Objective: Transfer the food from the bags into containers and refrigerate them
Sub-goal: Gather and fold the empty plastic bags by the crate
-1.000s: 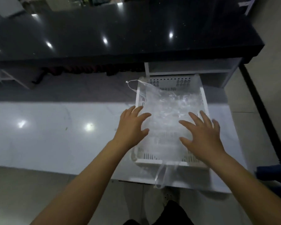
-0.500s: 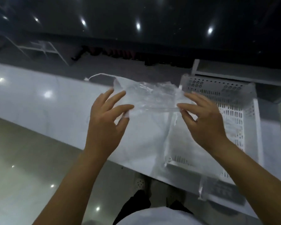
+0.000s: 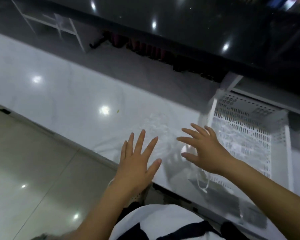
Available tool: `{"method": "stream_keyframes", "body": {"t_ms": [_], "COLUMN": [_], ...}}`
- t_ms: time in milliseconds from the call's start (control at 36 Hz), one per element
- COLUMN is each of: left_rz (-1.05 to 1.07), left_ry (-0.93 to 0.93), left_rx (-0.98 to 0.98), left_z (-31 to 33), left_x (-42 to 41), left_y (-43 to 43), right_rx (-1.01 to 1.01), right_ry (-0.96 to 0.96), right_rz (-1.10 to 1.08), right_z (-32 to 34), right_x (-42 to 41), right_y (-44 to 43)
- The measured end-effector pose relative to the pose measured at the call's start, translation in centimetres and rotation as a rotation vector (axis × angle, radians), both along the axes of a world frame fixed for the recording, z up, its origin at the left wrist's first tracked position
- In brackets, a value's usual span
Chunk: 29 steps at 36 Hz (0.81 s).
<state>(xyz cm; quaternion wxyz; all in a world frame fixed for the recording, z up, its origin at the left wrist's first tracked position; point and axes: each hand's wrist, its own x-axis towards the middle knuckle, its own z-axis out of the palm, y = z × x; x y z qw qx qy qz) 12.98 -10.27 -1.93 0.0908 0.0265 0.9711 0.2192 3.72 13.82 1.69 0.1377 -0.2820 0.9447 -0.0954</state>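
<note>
A clear, crumpled plastic bag [image 3: 160,130] lies flat on the white counter [image 3: 59,94], just left of the white perforated basket [image 3: 277,139]. My left hand [image 3: 137,161] hovers over the bag's near left edge with fingers spread straight. My right hand [image 3: 203,149] is spread over the bag's right side, beside the basket's left wall. Neither hand grips anything. More clear plastic [image 3: 239,135] lies inside the basket. A bag handle loop [image 3: 203,184] hangs near the counter's front edge.
A black glossy countertop [image 3: 180,23] runs across the top. A white shelf frame [image 3: 59,30] stands at the far left below it. A tiny green scrap [image 3: 117,111] lies on the white counter. Beige tiled floor [image 3: 24,170] fills the lower left.
Both hands held the clear bag up in the air half a second ago; now the bag lies on the counter left of the basket and both hands are spread over it.
</note>
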Motion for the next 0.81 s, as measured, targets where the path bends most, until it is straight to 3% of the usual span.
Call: {"method": "stream_keyframes", "body": {"t_ms": [278, 444, 583, 806], "left_rz": [-0.093, -0.110, -0.142, -0.657], "left_ry": [-0.086, -0.061, 0.085, 0.271], "left_rx": [-0.193, -0.205, 0.050, 0.341], "left_z": [-6.8, -8.0, -5.2, 0.2], "left_x": [-6.1, -5.0, -5.4, -6.2], "left_y": [3.9, 3.9, 4.6, 8.5], "right_rx": [-0.260, -0.165, -0.045, -0.290], "right_ry": [-0.080, -0.216, -0.188, 0.117], "right_rz": [-0.663, -0.698, -0.654, -0.737], "right_z": [4.1, 4.5, 2.8, -0.2], "right_x": [6.5, 12.7, 15.5, 16.1], "right_y": [8.5, 13.2, 14.0, 12.0]}}
